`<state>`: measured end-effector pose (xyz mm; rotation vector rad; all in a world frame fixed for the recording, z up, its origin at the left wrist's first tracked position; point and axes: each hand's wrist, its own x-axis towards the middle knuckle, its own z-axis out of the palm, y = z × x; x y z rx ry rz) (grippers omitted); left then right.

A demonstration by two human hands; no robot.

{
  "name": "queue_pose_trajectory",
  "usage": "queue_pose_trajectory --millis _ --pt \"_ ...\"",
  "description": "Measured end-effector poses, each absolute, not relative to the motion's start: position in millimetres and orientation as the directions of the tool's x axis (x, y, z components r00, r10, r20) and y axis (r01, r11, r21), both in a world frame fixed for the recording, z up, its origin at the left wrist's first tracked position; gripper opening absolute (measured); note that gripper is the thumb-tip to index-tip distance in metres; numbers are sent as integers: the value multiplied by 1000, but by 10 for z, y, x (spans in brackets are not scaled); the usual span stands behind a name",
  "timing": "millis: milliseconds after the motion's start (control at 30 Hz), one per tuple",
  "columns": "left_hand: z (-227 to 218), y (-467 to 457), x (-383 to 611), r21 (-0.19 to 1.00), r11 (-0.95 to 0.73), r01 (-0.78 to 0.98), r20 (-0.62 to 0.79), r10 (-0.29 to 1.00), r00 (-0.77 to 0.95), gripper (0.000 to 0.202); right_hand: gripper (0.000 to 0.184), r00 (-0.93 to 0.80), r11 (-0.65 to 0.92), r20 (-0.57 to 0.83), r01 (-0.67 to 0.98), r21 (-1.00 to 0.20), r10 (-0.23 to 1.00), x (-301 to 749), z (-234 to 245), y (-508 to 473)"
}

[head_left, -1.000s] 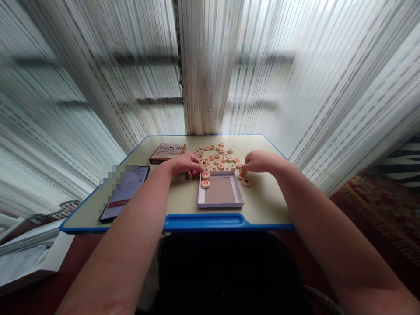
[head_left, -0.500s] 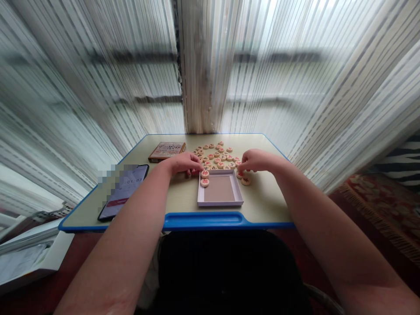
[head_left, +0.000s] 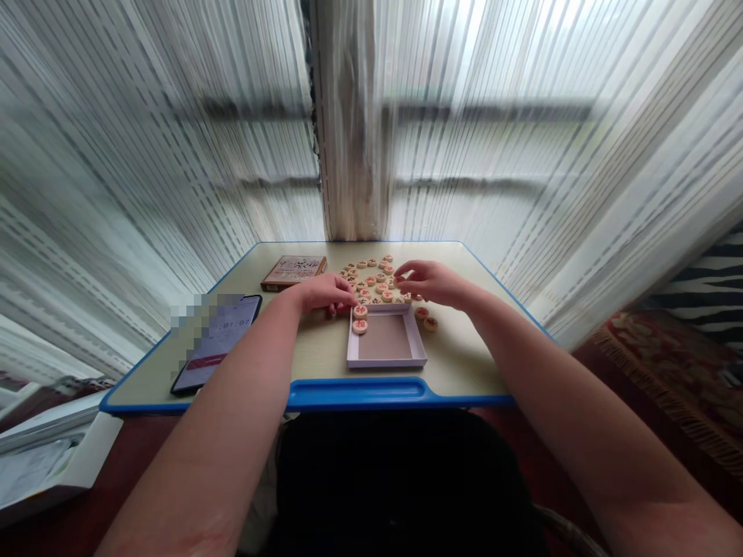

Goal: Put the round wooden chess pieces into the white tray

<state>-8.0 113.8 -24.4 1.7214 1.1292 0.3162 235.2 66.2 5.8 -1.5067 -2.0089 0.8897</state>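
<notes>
Several round wooden chess pieces (head_left: pixel 374 278) with red and dark characters lie scattered on the far middle of the table. In front of them stands a shallow white tray (head_left: pixel 350 350); two red-marked pieces (head_left: pixel 360 318) lie in its far left corner. My left hand (head_left: pixel 323 294) rests curled on the table at that corner, fingertips against the pieces there; what it holds, if anything, is hidden. My right hand (head_left: pixel 433 281) reaches left over the pile, thumb and forefinger pinched at one piece. Two more pieces (head_left: pixel 426 319) lie just right of the tray.
A flat printed box (head_left: pixel 292 270) lies at the far left of the beige table (head_left: pixel 464 363), which has a blue rim. A phone (head_left: pixel 217 340) with a lit screen lies near the left edge. Striped curtains hang close behind. A patterned rug is at the right.
My right hand has moved left and farther out, from the tray's right corner onto the pile of pieces. My left hand has stayed by the tray's left corner. The view shifted slightly.
</notes>
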Motion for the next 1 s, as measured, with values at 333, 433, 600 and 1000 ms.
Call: queue_pose_trajectory --millis 333,433,600,1000 --pt "-245 1143 -76 838 -58 543 -281 806 520 16 29 -414 354 125 540 -764 902 2278 -10 620" --pt "-232 1137 -72 838 -56 543 -285 804 522 15 30 -465 421 154 552 -719 872 2225 -29 585" --pt "-218 1125 -64 837 -66 542 -280 800 530 17 32 -570 493 139 531 -689 810 2111 -74 509" --pt "-228 1121 -54 854 -53 518 -276 797 537 16 26 -651 643 165 617 -453 741 1940 -161 409"
